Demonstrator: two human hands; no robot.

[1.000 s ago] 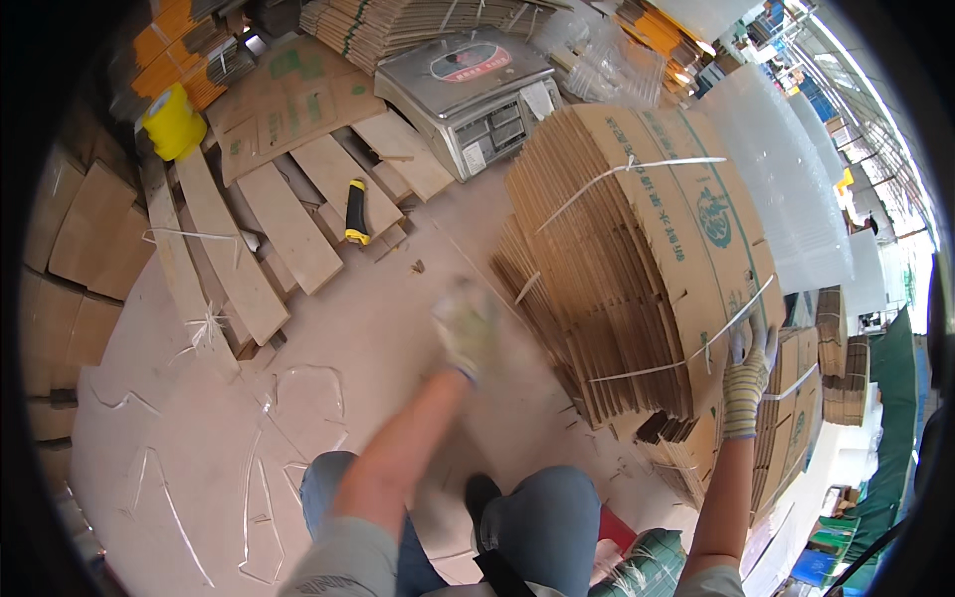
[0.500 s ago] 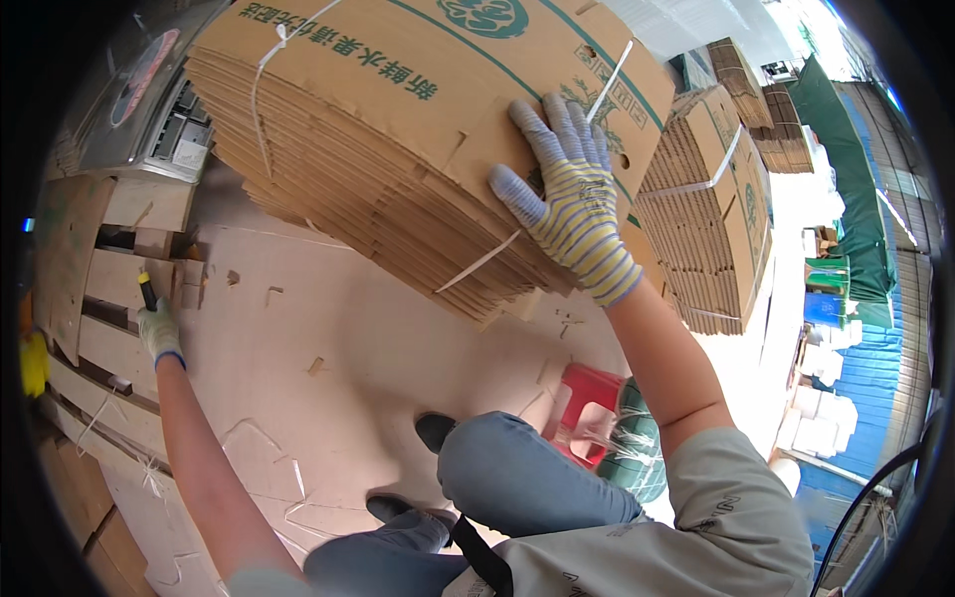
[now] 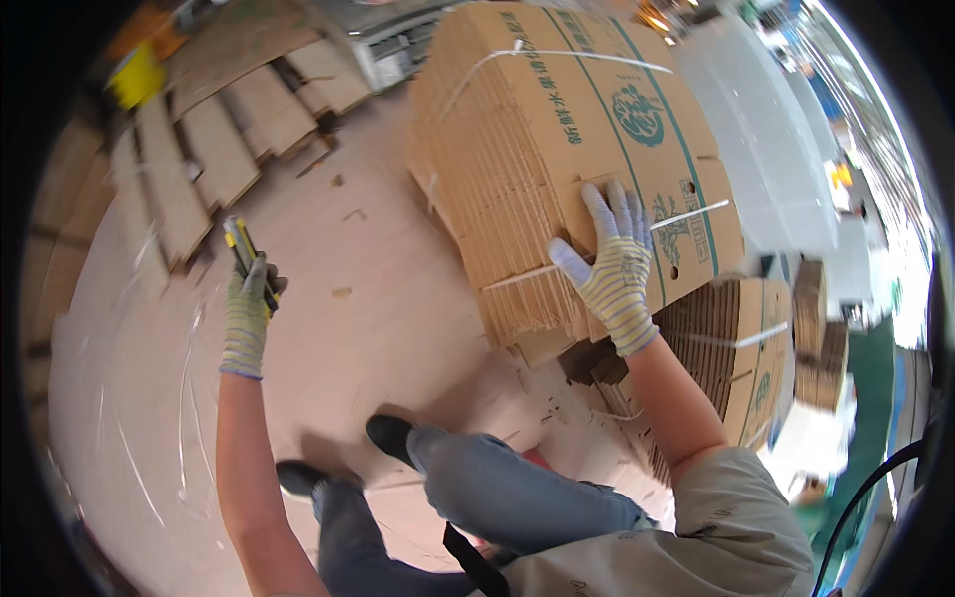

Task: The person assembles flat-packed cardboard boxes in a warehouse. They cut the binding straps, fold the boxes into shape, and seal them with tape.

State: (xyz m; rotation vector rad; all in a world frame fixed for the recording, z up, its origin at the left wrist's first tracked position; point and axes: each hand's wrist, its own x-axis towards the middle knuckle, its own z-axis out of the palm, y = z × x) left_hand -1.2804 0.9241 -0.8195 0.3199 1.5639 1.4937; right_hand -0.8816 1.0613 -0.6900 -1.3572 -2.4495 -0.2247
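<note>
My left hand (image 3: 251,303), in a striped knit glove, is closed round a yellow-and-black utility knife (image 3: 239,242) over the floor. Whether its blade is out I cannot tell. On top of a tall stack of flattened cardboard boxes (image 3: 597,129) rests my right hand (image 3: 615,264), gloved alike, palm down with its fingers spread. Its fingertips lie close to a white strap (image 3: 691,213) that binds the stack. A second white strap (image 3: 597,58) crosses the far end of the same stack.
Wooden pallets (image 3: 214,164) lie at the far left. To the right stands another strapped stack of flattened boxes (image 3: 746,348), with large white wrapped blocks (image 3: 756,129) beyond. Loose strap pieces and cardboard scraps (image 3: 342,294) litter the floor (image 3: 388,328). My feet stand near the stack.
The view has turned, so the box stack now sits farther right. My left hand has come nearer to the stack with the utility knife raised. My right hand stays on the cardboard.
</note>
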